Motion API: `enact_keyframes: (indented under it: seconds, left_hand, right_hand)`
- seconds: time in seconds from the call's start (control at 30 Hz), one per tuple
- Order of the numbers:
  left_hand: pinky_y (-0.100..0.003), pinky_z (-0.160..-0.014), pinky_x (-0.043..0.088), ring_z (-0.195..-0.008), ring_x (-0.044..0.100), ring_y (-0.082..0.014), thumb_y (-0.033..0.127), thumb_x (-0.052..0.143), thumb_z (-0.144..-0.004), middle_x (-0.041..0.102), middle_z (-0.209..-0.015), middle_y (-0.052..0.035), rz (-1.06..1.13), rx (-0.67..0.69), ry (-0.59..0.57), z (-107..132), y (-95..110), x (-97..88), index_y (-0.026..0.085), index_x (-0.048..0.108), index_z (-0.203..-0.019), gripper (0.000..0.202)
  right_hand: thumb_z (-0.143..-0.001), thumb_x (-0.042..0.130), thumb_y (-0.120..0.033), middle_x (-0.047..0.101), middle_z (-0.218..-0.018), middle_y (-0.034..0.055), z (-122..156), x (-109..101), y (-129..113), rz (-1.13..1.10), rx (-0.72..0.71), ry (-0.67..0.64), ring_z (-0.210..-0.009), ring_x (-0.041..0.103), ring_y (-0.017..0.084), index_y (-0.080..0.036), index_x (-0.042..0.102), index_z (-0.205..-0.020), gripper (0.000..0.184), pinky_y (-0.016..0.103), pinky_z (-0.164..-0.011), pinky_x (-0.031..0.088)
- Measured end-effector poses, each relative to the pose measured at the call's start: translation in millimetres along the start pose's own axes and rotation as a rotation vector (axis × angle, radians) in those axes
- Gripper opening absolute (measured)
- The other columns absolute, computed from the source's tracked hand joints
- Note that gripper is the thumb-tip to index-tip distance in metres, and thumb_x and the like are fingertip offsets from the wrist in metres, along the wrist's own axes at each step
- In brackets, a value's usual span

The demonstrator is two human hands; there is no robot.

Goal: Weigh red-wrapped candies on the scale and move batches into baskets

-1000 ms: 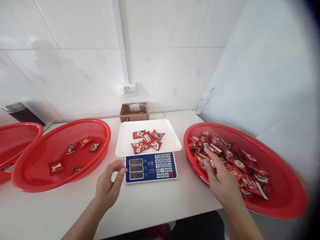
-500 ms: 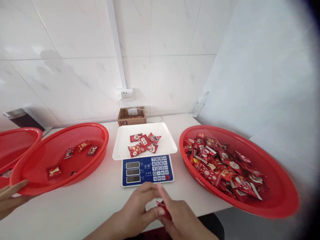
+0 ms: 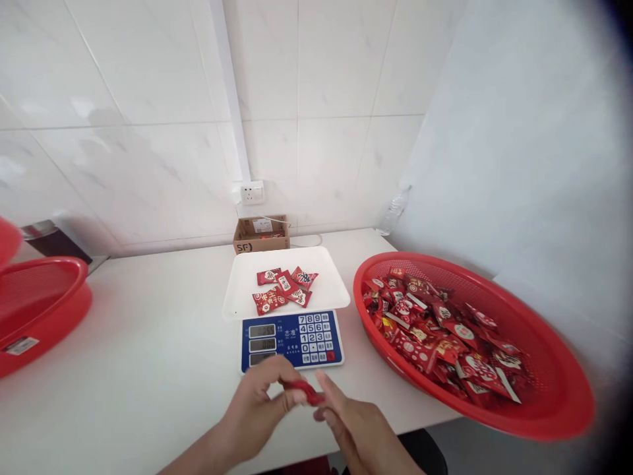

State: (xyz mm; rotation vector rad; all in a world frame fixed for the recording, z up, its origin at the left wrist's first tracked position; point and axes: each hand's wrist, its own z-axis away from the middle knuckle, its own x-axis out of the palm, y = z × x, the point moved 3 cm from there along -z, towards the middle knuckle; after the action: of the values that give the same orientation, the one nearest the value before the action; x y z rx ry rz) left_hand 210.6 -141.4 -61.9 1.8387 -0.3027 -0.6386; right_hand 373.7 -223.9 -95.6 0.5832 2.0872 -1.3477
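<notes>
My left hand [image 3: 264, 399] pinches a small red snack packet [image 3: 307, 392] between thumb and fingers, just in front of a digital scale [image 3: 291, 340]. My right hand [image 3: 353, 422] has its thumb and fingers closed at the other end of that packet, which they partly cover. On the scale's white tray [image 3: 242, 267] lie several red snack packets [image 3: 284, 284], some overlapping. To the right stands a red basket [image 3: 558, 396] heaped with similar wrapped packets [image 3: 435, 330].
At the left edge sits another red basket [image 3: 54, 316], with a blurred red shape [image 3: 7, 241] above it. A dark bottle-like object [image 3: 57, 239] lies behind. Against the wall are a cardboard box [image 3: 262, 244], a clear plastic bottle [image 3: 395, 210] and a socket [image 3: 252, 192].
The red basket with a few packets has gone from the table's left side, along with another person's hand at its rim. My hands have raised the packet slightly and leftward, toward the scale.
</notes>
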Motion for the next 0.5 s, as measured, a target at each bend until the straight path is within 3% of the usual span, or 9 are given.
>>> enact_keyframes:
  seconds: [0.1, 0.17, 0.27, 0.37, 0.5]
  left_hand:
    - [-0.029, -0.062, 0.051, -0.071, 0.065, -0.0178, 0.043, 0.061, -0.080, 0.069, -0.075, -0.0045, 0.020, -0.074, 0.221, -19.4, 3.4, -39.6, 0.019, 0.064, -0.081, 0.024]
    - [-0.030, -0.063, 0.051, -0.071, 0.064, -0.0181, 0.044, 0.062, -0.078, 0.070, -0.076, -0.0041, -0.118, -0.065, 0.337, -38.3, 7.8, -69.1, 0.019, 0.064, -0.083, 0.026]
    - [-0.030, -0.066, 0.049, -0.075, 0.063, -0.0186, 0.043, 0.056, -0.080, 0.071, -0.084, -0.0031, -0.468, -0.101, 0.354, -71.8, 7.2, -99.5, 0.021, 0.065, -0.084, 0.024]
    - [-0.031, -0.067, 0.048, -0.075, 0.063, -0.0196, 0.039, 0.056, -0.078, 0.071, -0.086, -0.0033, -0.583, -0.123, 0.325, -103.2, -6.4, -110.0, 0.022, 0.066, -0.081, 0.021]
    - [-0.036, -0.076, 0.047, -0.084, 0.061, -0.0232, 0.035, 0.059, -0.074, 0.069, -0.089, -0.0063, -0.641, -0.091, 0.309, -130.9, -27.5, -107.1, 0.021, 0.068, -0.070, 0.017]
  right_hand:
    - [-0.093, 0.033, -0.031, 0.071, -0.108, 0.0070, 1.4, -35.0, 12.4, 0.093, 0.246, 0.221, -0.100, 0.066, 0.019, -0.025, 0.032, -0.143, 0.050, 0.032, -0.083, 0.053]
    - [-0.091, 0.038, -0.037, 0.069, -0.112, 0.0085, 3.6, -60.1, 24.9, 0.205, 0.393, 0.382, -0.105, 0.064, 0.022, -0.022, 0.035, -0.142, 0.053, 0.037, -0.087, 0.052]
    - [-0.088, 0.038, -0.041, 0.065, -0.119, 0.0105, 3.9, -80.4, 41.9, 0.366, 0.476, 0.444, -0.112, 0.060, 0.025, -0.019, 0.044, -0.135, 0.052, 0.043, -0.091, 0.050]
    - [-0.088, 0.037, -0.043, 0.063, -0.123, 0.0104, 2.8, -79.8, 50.9, 0.468, 0.481, 0.392, -0.113, 0.059, 0.027, -0.020, 0.054, -0.126, 0.048, 0.043, -0.086, 0.053]
    - [-0.089, 0.036, -0.045, 0.064, -0.121, 0.0092, 4.2, -73.0, 51.7, 0.547, 0.469, 0.348, -0.108, 0.062, 0.026, -0.022, 0.058, -0.123, 0.047, 0.039, -0.076, 0.057]
